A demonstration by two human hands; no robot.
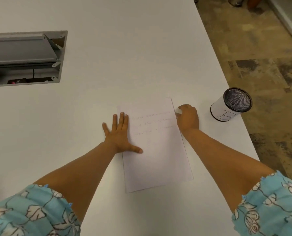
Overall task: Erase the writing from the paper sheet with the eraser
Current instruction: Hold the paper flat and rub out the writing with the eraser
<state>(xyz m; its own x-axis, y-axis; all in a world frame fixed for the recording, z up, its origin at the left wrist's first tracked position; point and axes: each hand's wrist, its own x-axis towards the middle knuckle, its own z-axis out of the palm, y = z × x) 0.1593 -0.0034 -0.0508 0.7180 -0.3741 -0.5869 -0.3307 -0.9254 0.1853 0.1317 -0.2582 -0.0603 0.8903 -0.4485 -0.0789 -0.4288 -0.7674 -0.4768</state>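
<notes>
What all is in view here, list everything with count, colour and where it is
table: one, white, fills most of the view
paper: one, white, faint writing on the upper half, centre of the table
eraser: one, white, at the paper's right edge, in the right hand
cup: one, white with black mesh, right of the paper
hatch: one, grey, open, far left
left hand: flat on the paper's left edge
right hand: closed on the eraser

Left hand [120, 133] flat, fingers spread, centre frame; right hand [187, 117] curled (fingers closed around something white), just right of centre.
</notes>
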